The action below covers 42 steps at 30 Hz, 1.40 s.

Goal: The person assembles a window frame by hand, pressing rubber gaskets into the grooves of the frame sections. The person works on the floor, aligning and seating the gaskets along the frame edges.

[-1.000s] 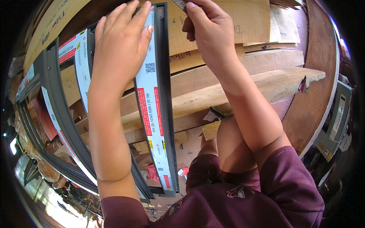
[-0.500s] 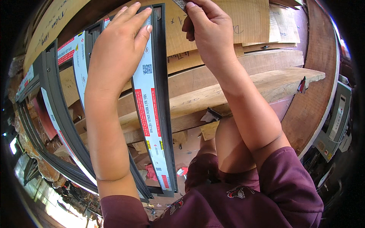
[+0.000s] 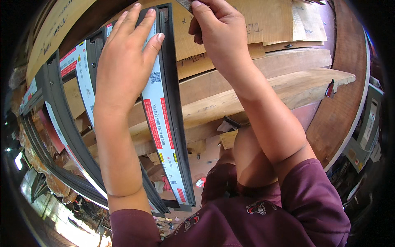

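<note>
My left hand lies spread over the upper end of a dark metal window or door frame. Its fingers are stretched out, resting on the white and red protective film along the nearest bar. To the right and a little higher, my right hand is closed, thumb on top, around a thin grey flat piece with a straight edge. Most of that piece is cut off by the top of the picture, so its kind cannot be made out. Its visible tip points toward the frame's upper corner.
Wooden boards with handwriting and thick planks lie beneath and beside the frame. A long brown board curves along the right. Further right sits a grey machine or case. My bent knee is close to the planks.
My right hand and the grey piece have shifted left, nearer the frame's upper corner. My left hand stays on the frame, with its fingers slightly more spread. The view has tilted a little.
</note>
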{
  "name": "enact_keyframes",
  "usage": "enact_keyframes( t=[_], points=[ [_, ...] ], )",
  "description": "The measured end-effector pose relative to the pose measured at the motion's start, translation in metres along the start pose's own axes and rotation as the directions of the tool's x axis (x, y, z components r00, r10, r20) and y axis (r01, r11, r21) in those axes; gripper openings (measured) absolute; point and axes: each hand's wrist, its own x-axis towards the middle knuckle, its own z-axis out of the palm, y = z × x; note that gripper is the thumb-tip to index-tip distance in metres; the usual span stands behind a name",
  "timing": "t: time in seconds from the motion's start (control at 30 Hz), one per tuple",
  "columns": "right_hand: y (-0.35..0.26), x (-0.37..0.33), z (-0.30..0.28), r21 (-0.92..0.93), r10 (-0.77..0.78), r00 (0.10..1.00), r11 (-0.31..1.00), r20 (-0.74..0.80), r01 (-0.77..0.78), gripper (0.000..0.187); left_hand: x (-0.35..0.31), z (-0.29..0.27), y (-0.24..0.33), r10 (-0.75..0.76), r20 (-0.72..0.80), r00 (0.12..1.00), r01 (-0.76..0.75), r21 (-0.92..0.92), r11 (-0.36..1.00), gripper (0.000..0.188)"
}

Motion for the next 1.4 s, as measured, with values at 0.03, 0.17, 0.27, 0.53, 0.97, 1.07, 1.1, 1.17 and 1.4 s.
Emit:
enact_keyframes(
  t=[0.03,0.17,0.27,0.53,0.97,1.07,1.1,1.17,1.4],
  points=[
    [-0.002,0.002,0.000,0.004,0.047,0.999,0.999,0.001,-0.047,0.026,0.000,-0.004,0.000,0.003,0.003,1.000,-0.003,0.007,1.000,0.044],
    [-0.003,0.003,-0.005,0.008,0.042,0.999,0.999,-0.017,-0.042,0.026,-0.002,-0.008,-0.001,0.060,-0.096,0.994,-0.058,0.025,0.998,0.031],
    [-0.002,0.003,-0.005,0.028,0.000,1.000,1.000,-0.015,0.000,0.024,-0.009,-0.003,0.000,0.003,-0.158,0.987,-0.017,-0.087,0.996,0.029],
    [0.000,0.004,-0.004,0.024,-0.053,0.998,0.998,-0.024,0.053,0.025,-0.006,0.007,0.011,0.024,-0.009,1.000,-0.023,0.143,0.989,0.065],
    [-0.008,0.003,-0.002,0.018,0.045,0.999,0.999,-0.016,-0.045,0.025,-0.008,0.000,0.019,-0.090,-0.164,0.982,0.076,-0.089,0.993,0.061],
    [-0.008,0.002,-0.002,-0.001,0.040,0.999,0.999,-0.014,-0.040,0.026,-0.015,0.007,0.028,0.024,-0.041,0.999,-0.020,0.099,0.995,0.071],
    [-0.008,0.004,-0.001,-0.008,0.029,1.000,1.000,-0.009,-0.029,0.026,-0.018,0.007,0.033,0.027,0.022,0.999,-0.030,0.157,0.987,0.072],
    [-0.005,0.003,-0.002,0.007,0.037,0.999,0.999,-0.009,-0.037,0.026,-0.020,0.000,0.044,0.017,0.072,0.997,-0.033,0.220,0.975,0.060],
    [-0.003,0.001,-0.001,0.053,0.042,0.999,0.998,-0.015,-0.042,0.026,-0.023,-0.021,0.049,0.033,0.042,0.999,-0.036,0.078,0.996,0.020]
  ],
)
